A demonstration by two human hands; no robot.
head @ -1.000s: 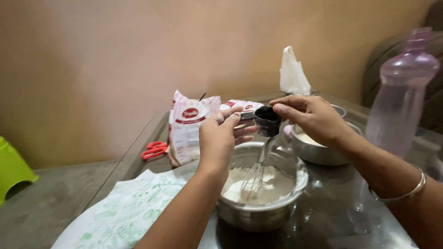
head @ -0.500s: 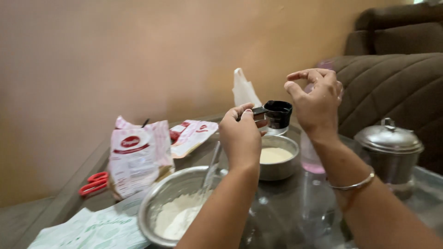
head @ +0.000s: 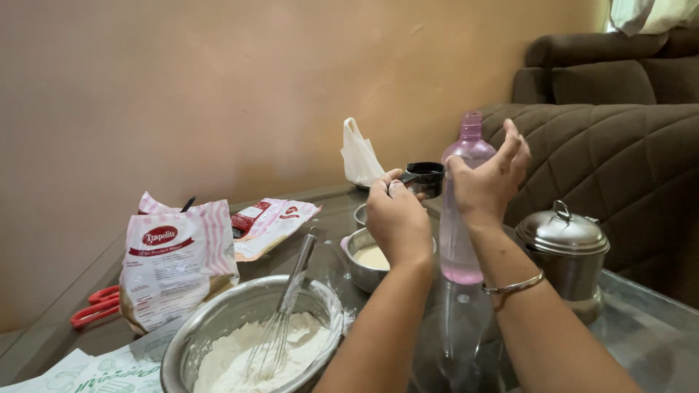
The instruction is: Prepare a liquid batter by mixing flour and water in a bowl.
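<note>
Black measuring cup [head: 425,177], small and dark, gripped by its handle in the clenched left hand [head: 397,218], raised above the small steel bowl [head: 366,263] of pale batter. Right hand [head: 486,182] spread loose, empty, just beside the cup, fronting the pink bottle [head: 461,218]. Large flour bowl [head: 247,342] with whisk [head: 280,324] nearer than the cup; lidded steel pot [head: 566,247] right, near the table's edge.

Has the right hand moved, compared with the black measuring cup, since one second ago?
Yes. The right hand let go of the black measuring cup and now sits to its right, open beside the pink bottle.
</note>
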